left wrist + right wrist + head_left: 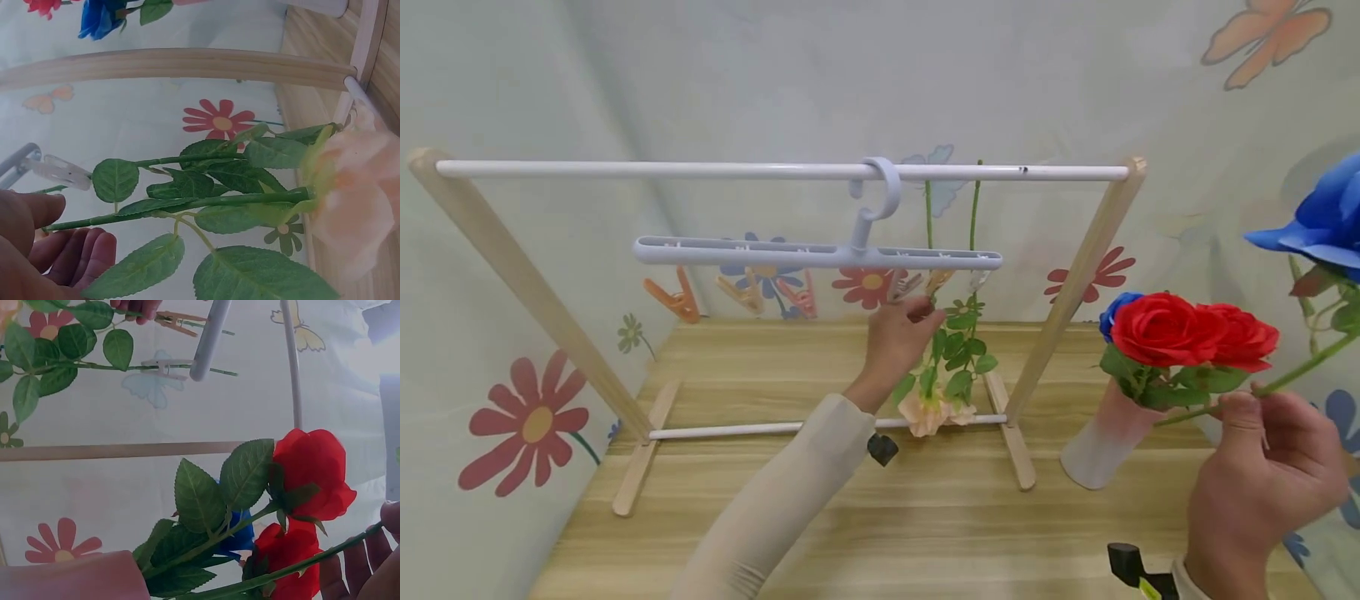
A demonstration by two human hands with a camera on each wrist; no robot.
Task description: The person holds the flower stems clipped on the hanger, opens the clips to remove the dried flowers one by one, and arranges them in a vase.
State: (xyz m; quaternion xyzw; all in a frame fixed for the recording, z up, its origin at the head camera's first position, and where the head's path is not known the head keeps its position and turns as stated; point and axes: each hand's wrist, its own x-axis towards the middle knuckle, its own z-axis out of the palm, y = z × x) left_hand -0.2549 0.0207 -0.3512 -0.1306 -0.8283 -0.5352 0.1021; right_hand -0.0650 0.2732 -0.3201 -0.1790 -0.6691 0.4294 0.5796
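My left hand pinches the green stem of a peach rose hanging head down, just below a yellow-orange clothespin. Beside it a second peach rose hangs from a whitish clothespin on the pale blue hanger. In the right wrist view, both stem ends poke up past the hanger. My right hand pinches the slanting stem of a blue rose, its bloom up at the right edge. The stem's lower end passes close to the pink-and-white vase.
The hanger hooks over the white top rail of a wooden-legged rack. Other clothespins, including an orange one and a pink one, dangle from it. Red roses and a blue bloom fill the vase on the wooden tabletop.
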